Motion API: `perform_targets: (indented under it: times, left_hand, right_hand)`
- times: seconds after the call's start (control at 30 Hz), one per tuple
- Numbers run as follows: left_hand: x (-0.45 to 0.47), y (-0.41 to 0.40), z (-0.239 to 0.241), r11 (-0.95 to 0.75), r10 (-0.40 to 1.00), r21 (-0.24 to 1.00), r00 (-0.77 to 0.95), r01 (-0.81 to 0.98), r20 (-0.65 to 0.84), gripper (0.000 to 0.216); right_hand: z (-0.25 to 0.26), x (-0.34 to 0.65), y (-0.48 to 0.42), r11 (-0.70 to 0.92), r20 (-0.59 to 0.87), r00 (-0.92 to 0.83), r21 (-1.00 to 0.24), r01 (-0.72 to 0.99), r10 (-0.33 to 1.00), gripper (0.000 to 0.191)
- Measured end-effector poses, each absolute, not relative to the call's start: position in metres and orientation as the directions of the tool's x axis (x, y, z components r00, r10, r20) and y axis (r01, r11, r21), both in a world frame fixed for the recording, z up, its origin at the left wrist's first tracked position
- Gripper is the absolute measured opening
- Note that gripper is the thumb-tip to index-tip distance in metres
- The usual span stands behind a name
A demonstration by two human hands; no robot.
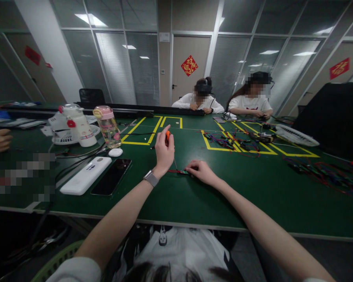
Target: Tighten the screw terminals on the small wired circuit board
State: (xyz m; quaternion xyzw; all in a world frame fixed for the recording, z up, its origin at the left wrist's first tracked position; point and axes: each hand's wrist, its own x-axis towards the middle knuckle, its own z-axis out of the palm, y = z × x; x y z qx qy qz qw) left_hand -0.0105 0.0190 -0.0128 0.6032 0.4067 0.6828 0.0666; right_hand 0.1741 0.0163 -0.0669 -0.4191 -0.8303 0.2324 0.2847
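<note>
The left hand (pixel 164 150) is clamped around an orange-handled tool (pixel 167 136), probably a screwdriver, its thin shaft slanting to a small, flat circuit board (pixel 183 172) on the smooth green tabletop (pixel 176 199); the right hand (pixel 202 172) pinches the board's end.

We see a green table (pixel 282 199) patterned with yellow lines (pixel 135 143), an orange-handled screwdriver (pixel 167 136), a green circuit board (pixel 183 172) with red wires (pixel 173 170), a white power bank (pixel 85 176), a black phone (pixel 111 177), a pink-lidded bottle (pixel 108 131) and a red door sign (pixel 190 65) lettered in gold.
</note>
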Motion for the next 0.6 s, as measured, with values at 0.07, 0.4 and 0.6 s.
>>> perform_targets:
  times: [0.07,0.4,0.6]
  left_hand:
    - [-0.0112,0.0194,-0.013,-0.655,0.612,0.665,-0.264,0.358,0.745,0.036]
    - [-0.0072,0.0177,-0.008,-0.62,0.7,0.775,-0.362,0.121,0.616,0.036]
    - [-0.0075,0.0171,-0.0082,-0.624,0.692,0.77,-0.365,0.13,0.622,0.035]
  right_hand:
    - [-0.0667,0.1741,0.0164,0.555,0.28,-0.503,-0.614,0.561,0.818,0.022]
    - [-0.061,0.1737,0.0102,0.514,0.271,-0.48,-0.698,0.499,0.834,0.027]
    - [-0.0637,0.1749,0.0131,0.516,0.234,-0.507,-0.667,0.537,0.83,0.014]
